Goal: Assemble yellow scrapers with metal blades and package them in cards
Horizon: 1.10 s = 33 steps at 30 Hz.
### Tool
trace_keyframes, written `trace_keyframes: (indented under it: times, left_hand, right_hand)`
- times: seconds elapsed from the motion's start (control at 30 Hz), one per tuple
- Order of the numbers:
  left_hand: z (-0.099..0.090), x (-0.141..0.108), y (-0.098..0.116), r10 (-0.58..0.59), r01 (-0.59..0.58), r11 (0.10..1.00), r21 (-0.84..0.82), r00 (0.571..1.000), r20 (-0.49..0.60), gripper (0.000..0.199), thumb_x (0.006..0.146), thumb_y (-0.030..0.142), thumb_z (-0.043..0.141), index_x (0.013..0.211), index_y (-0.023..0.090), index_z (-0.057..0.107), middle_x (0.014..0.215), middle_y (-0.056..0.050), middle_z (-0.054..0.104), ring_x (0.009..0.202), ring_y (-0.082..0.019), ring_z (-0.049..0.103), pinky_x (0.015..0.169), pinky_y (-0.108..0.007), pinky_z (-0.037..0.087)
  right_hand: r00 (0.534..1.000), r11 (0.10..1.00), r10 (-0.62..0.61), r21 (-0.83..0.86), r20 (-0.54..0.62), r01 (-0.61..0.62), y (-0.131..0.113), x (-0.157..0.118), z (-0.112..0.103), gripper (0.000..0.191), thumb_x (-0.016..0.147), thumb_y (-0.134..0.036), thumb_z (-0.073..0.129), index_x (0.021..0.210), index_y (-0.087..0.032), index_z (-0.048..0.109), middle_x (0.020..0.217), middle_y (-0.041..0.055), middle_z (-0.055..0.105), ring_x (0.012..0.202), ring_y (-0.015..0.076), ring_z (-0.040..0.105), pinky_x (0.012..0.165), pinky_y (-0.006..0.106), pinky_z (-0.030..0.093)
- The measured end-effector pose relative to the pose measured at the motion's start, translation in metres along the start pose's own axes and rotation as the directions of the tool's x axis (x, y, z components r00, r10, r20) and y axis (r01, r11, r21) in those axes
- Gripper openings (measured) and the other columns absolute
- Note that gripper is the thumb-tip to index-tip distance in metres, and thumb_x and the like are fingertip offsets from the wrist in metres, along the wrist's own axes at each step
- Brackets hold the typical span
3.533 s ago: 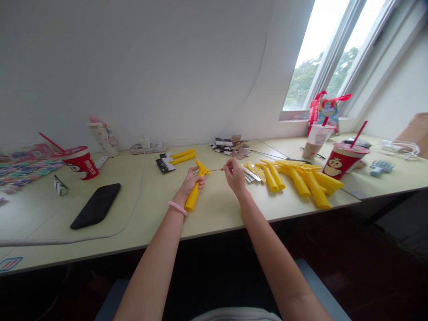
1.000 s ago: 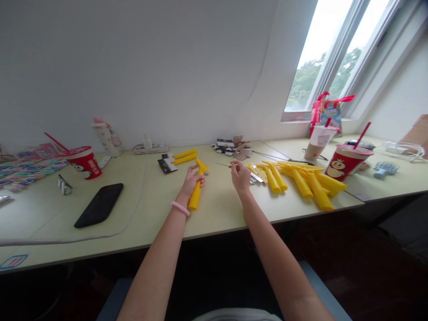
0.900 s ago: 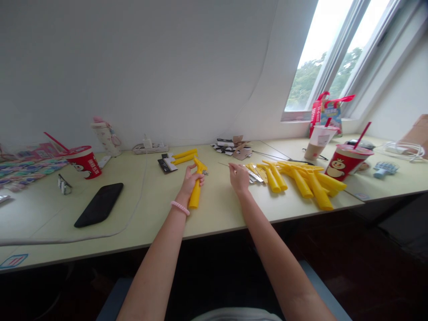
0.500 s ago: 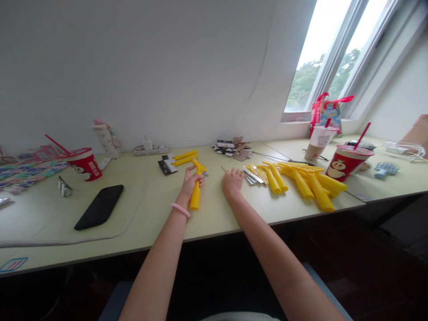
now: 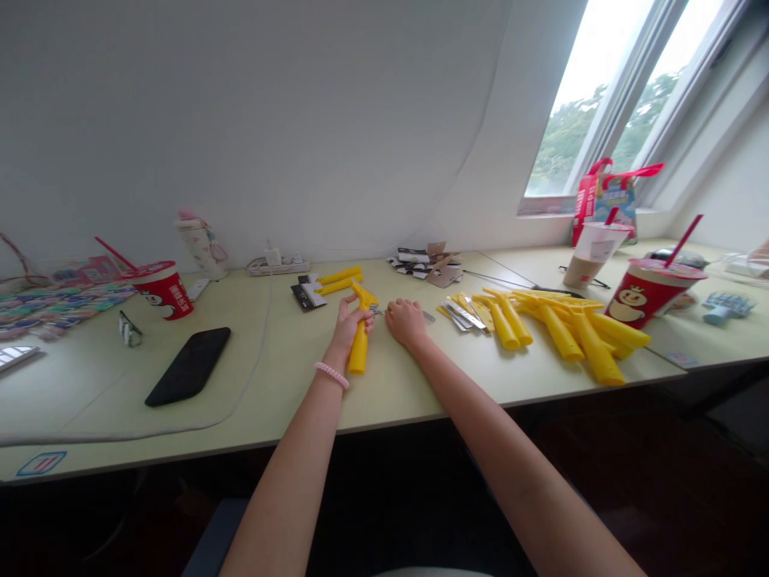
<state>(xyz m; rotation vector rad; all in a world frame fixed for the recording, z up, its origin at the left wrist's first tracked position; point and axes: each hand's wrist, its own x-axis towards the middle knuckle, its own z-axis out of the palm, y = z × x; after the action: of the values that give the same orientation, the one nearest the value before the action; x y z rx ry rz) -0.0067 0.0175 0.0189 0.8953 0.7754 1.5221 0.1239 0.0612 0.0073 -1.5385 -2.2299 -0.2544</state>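
My left hand (image 5: 347,327) is wrapped around a yellow plastic scraper handle (image 5: 359,353), its flared head pointing away from me and its round end toward the table's front edge. Just right of the head lies a small cluster of tiny metal parts (image 5: 375,310), probably screws. My right hand (image 5: 407,322) rests low over the table beside them, fingers curled; what it holds is hidden. A small grey strip (image 5: 428,317) shows at its right side. Further right are flat silver and yellow strips (image 5: 467,312) and a pile of similar yellow handles (image 5: 561,332).
Two yellow handles (image 5: 340,280) lie with black-and-white cards (image 5: 308,296) behind my left hand. Torn cardboard (image 5: 426,264) sits by the wall. A phone (image 5: 189,366), a cable (image 5: 255,353) and a red cup (image 5: 162,292) are left; another red cup (image 5: 646,296) stands right.
My right hand has moved left, closer to the tiny metal parts and the handle in my left hand. The view has shifted slightly; my left hand keeps its grip.
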Motion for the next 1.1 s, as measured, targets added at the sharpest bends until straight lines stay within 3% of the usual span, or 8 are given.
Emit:
trace_keyframes:
  times: [0.27,0.63,1.1]
  left_hand:
    - [-0.0018,0.0000,0.0028,0.012,-0.014,0.997,-0.071,0.999,-0.032,0.059,0.059,0.003,0.060,0.109,0.024,0.036,0.066,0.003,0.050,0.046,-0.004,0.046,0.042,-0.014,0.032]
    - [0.0035,-0.0061,0.0081,-0.030,0.032,0.992,-0.121,0.999,0.026,0.063,0.059,0.002,0.060,0.113,0.025,0.036,0.068,0.003,0.050,0.047,-0.003,0.045,0.042,-0.012,0.031]
    - [-0.0007,-0.0026,0.0060,-0.046,0.047,0.985,-0.168,0.999,0.008,0.062,0.058,0.001,0.060,0.111,0.024,0.039,0.070,0.002,0.050,0.047,-0.003,0.046,0.042,-0.013,0.033]
  right_hand:
    - [0.992,0.988,0.126,0.087,0.025,-0.127,-0.0088,0.0062,0.0057,0.020,0.084,-0.027,0.044,0.086,-0.018,0.061,0.095,0.0087,0.061,0.092,0.0215,0.051,0.078,0.034,0.030]
    - [0.992,0.984,0.124,0.129,0.015,-0.125,-0.0084,0.0069,0.0071,0.022,0.085,-0.022,0.040,0.084,-0.019,0.062,0.091,0.0064,0.061,0.089,0.0196,0.053,0.073,0.031,0.033]
    - [0.998,0.991,0.047,0.124,0.047,-0.053,-0.0093,0.0042,0.0013,0.021,0.085,-0.021,0.038,0.089,-0.018,0.059,0.093,0.0078,0.061,0.087,0.0175,0.053,0.072,0.026,0.034]
